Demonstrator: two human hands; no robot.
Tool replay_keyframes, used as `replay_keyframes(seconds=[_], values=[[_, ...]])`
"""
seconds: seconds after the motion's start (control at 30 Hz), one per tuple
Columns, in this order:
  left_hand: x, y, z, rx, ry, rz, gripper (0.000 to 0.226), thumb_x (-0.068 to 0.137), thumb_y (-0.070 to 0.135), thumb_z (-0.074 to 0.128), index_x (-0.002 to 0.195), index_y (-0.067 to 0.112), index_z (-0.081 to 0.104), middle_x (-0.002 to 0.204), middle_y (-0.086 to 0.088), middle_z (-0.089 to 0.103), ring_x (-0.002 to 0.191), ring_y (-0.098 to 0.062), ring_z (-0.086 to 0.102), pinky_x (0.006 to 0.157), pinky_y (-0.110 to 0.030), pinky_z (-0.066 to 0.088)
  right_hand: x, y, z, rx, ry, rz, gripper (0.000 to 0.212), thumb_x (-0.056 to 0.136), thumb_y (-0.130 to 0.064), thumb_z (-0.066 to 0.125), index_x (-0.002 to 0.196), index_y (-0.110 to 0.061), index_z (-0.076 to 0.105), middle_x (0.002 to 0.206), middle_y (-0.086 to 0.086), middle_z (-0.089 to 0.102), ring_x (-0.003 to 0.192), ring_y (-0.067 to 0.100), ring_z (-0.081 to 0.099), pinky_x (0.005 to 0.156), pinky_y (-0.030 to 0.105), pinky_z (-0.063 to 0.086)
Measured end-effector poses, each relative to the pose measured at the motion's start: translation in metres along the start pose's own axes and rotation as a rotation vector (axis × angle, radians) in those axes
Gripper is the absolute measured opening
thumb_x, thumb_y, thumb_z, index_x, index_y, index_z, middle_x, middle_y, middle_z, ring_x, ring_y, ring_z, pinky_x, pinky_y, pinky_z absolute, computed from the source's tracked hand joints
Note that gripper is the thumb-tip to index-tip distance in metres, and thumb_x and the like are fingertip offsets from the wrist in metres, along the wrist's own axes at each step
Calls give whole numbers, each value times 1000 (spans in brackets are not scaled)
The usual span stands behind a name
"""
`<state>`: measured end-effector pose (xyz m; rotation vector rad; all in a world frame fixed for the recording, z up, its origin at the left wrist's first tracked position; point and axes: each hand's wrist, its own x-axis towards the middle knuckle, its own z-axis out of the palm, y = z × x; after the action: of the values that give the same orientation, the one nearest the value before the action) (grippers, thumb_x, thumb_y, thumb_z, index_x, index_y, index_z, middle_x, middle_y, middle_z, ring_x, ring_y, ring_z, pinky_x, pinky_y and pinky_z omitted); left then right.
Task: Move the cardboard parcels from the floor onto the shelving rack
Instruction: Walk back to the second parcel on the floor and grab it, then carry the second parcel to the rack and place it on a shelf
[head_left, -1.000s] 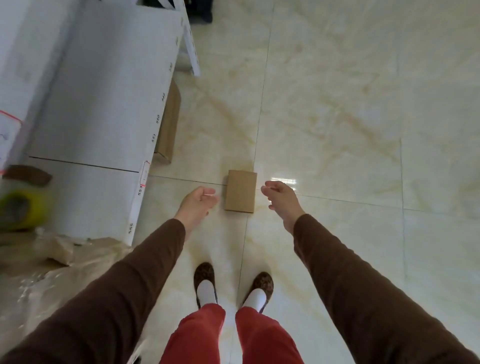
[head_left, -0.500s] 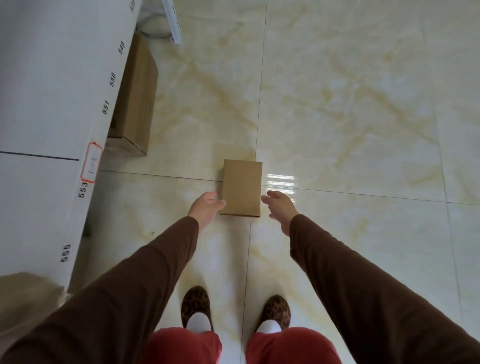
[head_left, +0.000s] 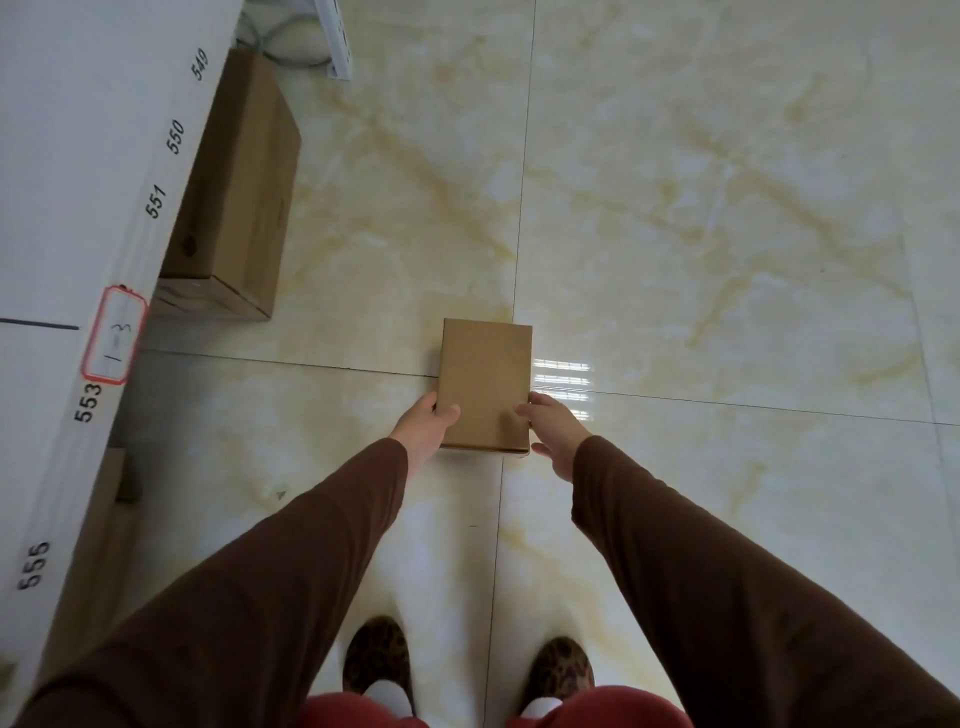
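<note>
A small flat cardboard parcel (head_left: 485, 376) lies on the tiled floor straight in front of me. My left hand (head_left: 426, 426) grips its near left edge, thumb on top. My right hand (head_left: 553, 431) holds the near right edge, fingers against the side. The white shelving rack (head_left: 78, 208) runs along the left, with numbers 549 to 555 on its front edge and a red-framed label (head_left: 114, 335).
A larger cardboard box (head_left: 236, 197) sits on the rack's bottom level, and another box (head_left: 101, 525) shows under the shelf nearer me. A white rack post (head_left: 335, 39) stands at the top. My feet (head_left: 376, 662) are close below the parcel. Glossy tiles spread to the right.
I have bent lower and both hands have moved forward from beside the parcel to close on its near edges. The parcel still rests on the floor.
</note>
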<state>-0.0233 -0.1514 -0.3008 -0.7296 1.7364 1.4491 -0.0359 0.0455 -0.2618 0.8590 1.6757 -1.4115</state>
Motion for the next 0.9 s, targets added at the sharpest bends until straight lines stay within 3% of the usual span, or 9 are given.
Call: replay_keyframes(seconds=[0.07, 0.17, 0.3, 0.4, 0.47, 0.63, 0.7, 0.8, 0.9], values=[[-25, 19, 1, -42, 3, 46, 32, 97, 32, 55, 129, 26, 55, 138, -1, 66, 129, -22, 61, 118, -41, 41, -25, -12, -3, 51, 37, -50, 31, 99, -17, 51, 129, -18, 59, 121, -4, 65, 99, 10, 58, 71, 23, 40], [-74, 55, 1, -111, 42, 98, 37, 92, 37, 59, 127, 30, 50, 141, 1, 64, 131, -21, 60, 118, -41, 41, -75, -36, -11, 144, 76, -145, 49, 93, -27, 57, 142, -25, 53, 147, -2, 56, 119, 16, 58, 78, 25, 42], [-169, 129, 4, -179, 62, 246, 26, 103, 24, 55, 127, 31, 46, 132, 11, 61, 131, -16, 56, 117, -35, 39, -173, -91, -31, 230, 125, -316, 41, 101, -13, 53, 141, -20, 47, 132, -6, 62, 111, 8, 63, 80, 18, 46], [-257, 197, 6, -204, 70, 372, 24, 106, 17, 51, 125, 31, 46, 140, 8, 58, 131, -12, 54, 115, -31, 37, -259, -141, -50, 243, 185, -481, 38, 99, -13, 54, 137, -19, 50, 138, 1, 63, 127, 19, 60, 102, 32, 51], [-318, 245, 8, -209, 82, 444, 21, 106, 19, 52, 116, 37, 48, 143, 5, 59, 132, -12, 56, 114, -32, 40, -319, -176, -65, 249, 226, -589, 35, 99, -16, 55, 134, -22, 53, 137, 1, 62, 130, 21, 58, 108, 38, 50], [-468, 366, 22, -259, 134, 625, 17, 104, 16, 55, 109, 32, 50, 125, 8, 66, 115, -6, 64, 95, -19, 50, -476, -265, -111, 224, 340, -794, 48, 102, -19, 58, 148, -21, 48, 141, 2, 56, 125, 15, 56, 98, 24, 48], [-520, 408, 26, -264, 142, 692, 17, 102, 17, 58, 112, 29, 52, 127, 4, 67, 119, -11, 65, 92, -20, 52, -532, -295, -132, 222, 360, -870, 51, 102, -21, 59, 151, -22, 47, 140, 2, 53, 118, 8, 56, 96, 25, 48], [-584, 459, 32, -224, 158, 811, 29, 101, 19, 60, 128, 29, 51, 136, 3, 62, 129, -16, 60, 100, -31, 53, -604, -331, -162, 169, 374, -1023, 48, 101, -25, 60, 148, -26, 53, 139, -2, 50, 121, 7, 54, 99, 29, 50], [-634, 497, 35, -180, 173, 933, 54, 102, 23, 60, 152, 33, 42, 139, 9, 58, 129, -13, 59, 104, -35, 52, -659, -357, -189, 122, 387, -1156, 48, 101, -22, 60, 148, -29, 53, 141, -6, 50, 120, -11, 49, 93, 10, 46]])
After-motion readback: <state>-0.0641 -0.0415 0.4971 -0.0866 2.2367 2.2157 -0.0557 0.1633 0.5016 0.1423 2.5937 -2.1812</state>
